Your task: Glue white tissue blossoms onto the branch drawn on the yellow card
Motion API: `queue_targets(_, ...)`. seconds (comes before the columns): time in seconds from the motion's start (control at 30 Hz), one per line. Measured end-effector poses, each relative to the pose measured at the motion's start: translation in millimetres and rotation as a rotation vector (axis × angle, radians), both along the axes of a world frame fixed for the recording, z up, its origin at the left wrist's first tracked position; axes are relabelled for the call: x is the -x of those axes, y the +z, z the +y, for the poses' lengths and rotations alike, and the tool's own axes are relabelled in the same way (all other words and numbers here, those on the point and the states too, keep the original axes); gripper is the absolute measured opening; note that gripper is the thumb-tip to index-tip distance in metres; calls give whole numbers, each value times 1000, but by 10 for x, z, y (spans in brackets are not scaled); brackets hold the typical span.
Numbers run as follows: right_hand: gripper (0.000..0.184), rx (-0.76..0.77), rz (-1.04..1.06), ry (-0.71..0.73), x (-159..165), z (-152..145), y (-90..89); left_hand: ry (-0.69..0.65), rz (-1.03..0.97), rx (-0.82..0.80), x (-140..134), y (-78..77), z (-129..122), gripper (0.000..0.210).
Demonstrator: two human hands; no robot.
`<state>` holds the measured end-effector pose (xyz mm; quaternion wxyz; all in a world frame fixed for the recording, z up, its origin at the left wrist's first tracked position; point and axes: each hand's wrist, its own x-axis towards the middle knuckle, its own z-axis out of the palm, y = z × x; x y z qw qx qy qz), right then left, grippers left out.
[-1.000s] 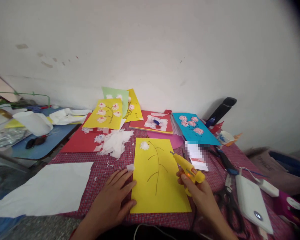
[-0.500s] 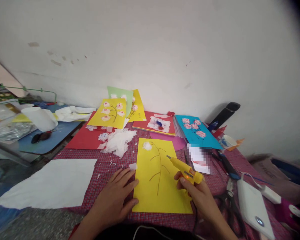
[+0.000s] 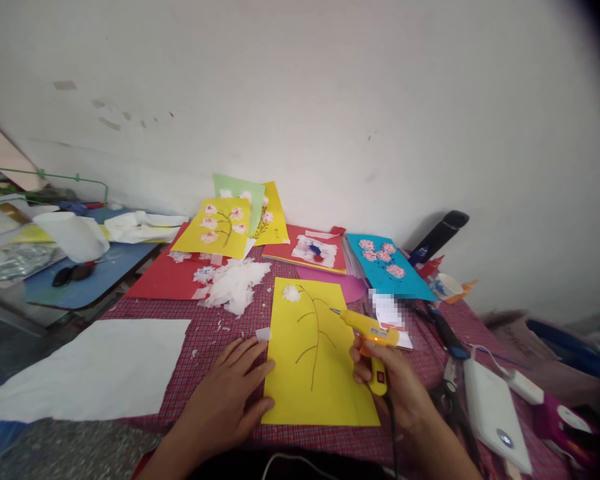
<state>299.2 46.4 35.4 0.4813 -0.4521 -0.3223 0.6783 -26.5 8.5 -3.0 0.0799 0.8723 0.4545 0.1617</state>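
R hand (image 3: 390, 377) wrapped round glue gun (image 3: 365, 325), tip over yellow card (image 3: 330, 393) nr front edge of surface (image 3: 200, 340); L hand (image 3: 233, 387) flat, ungripping, at card's L edge. Gun prob. light, rigid, tip hot: hold by handle (image 3: 379, 378).

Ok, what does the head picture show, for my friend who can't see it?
A right hand holds a yellow glue gun over a yellow sheet with a drawn branch and one white flower; the left hand touches the sheet's left edge. Flower pictures are behind.
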Motion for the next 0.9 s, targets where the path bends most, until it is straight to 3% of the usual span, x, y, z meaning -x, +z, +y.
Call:
queue_targets(0.23, 38, -77, -439, 27, -117, 113, 81, -9, 23, -31, 12, -1, -3, 50)
queue_targets(0.5, 49, -104, -541, 138, -141, 379, 247, -28, -10, -46, 11, -19, 5, 50)
queue_targets(0.73, 52, -101, -648, 151, -126, 515, 227, -90, 25, -6, 13, 41, -8, 53)
queue_targets(0.9, 47, -82, -556, 131, -136, 510, 184, -82, -19, 5, 2, 62, -8, 53)
